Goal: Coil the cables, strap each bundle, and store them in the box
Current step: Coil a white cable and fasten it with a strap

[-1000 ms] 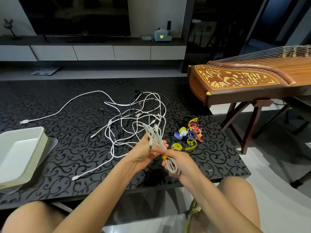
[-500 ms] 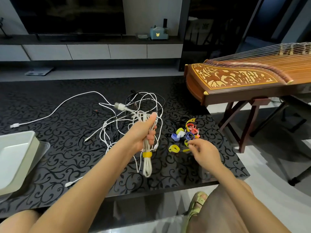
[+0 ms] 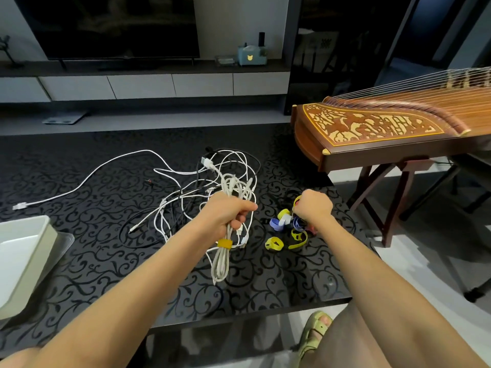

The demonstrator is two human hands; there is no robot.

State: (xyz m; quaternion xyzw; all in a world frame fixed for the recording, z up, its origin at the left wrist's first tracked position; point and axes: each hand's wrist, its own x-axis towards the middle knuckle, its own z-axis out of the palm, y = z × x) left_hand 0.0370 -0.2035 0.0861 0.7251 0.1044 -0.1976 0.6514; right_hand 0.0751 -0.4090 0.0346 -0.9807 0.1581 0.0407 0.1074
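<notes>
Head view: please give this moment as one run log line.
left hand grips strapped cable bundle | right hand curled over strap pile, grip unclear | loose cables on table | box at left edge

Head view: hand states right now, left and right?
Left hand: grips the white cable bundle above its yellow strap.
Right hand: fingers curled down on the strap pile; a grip cannot be told.

left hand (image 3: 228, 211) clenched, right hand (image 3: 314, 205) curled, both reaching forward.
</notes>
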